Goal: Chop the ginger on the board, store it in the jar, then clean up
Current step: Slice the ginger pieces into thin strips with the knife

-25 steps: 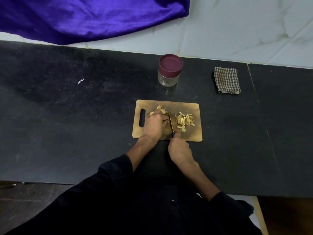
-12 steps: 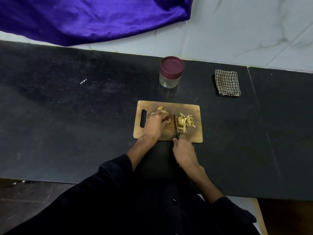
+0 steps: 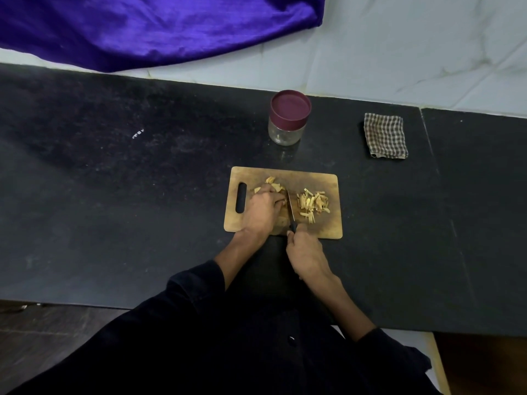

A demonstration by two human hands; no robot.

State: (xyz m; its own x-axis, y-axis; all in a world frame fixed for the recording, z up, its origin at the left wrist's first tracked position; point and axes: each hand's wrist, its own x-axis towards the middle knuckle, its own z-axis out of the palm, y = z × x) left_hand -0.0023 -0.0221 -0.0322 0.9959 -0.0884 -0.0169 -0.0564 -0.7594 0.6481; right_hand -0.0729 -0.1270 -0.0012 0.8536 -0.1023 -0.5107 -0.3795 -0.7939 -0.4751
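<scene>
Your wooden cutting board (image 3: 313, 181) lies flat on the black table (image 3: 114, 209), its handle slot toward your left. Your left hand (image 3: 263, 210) rests on the board's left half with its fingers curled down over the uncut ginger (image 3: 272, 183), pinning it in place; a few pale pieces show just beyond your knuckles. Your right hand (image 3: 306, 256) sits at the board's near edge, wrapped around the black handle of the knife (image 3: 290, 208), whose blade runs across the board right beside your left fingertips. On the board's right half, just past the blade, lies a loose heap of chopped ginger (image 3: 312, 203) strips. Beyond the board's far edge stands the clear jar (image 3: 288, 118) with its maroon lid on. Farther off, beyond the board's far right corner, lies a folded checked cloth (image 3: 385, 135). Well beyond the board, a purple fabric (image 3: 156, 27) drapes against the pale wall.
</scene>
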